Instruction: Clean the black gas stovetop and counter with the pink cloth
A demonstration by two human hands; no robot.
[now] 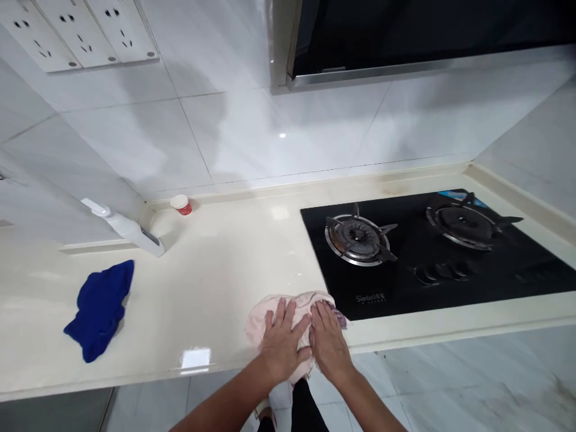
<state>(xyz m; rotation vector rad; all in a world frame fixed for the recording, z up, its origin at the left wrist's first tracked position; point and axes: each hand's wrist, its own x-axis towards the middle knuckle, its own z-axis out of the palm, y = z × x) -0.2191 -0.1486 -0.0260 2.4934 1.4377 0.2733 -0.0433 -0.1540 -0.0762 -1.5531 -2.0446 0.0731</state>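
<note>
A pale pink cloth point(261, 315) with a purple patch at its right end lies on the cream countertop point(211, 270), by the front left corner of the black gas stove point(405, 282). My left hand point(282, 342) rests flat on the cloth with its fingers spread. Beside it my right hand point(329, 339) also presses down on the cloth, fingers stretched out and close together. Part of the cloth hangs over the counter's front edge between my wrists. Neither hand grips the cloth; what lies under the palms is hidden.
Left on the counter lies a crumpled blue cloth point(101, 309). A white handheld device point(128, 228) leans against the side wall, near a small red and white cup point(181, 204). Two burners with raised pan supports point(360, 237) stand on the stove. A dark range hood point(405, 36) juts out above.
</note>
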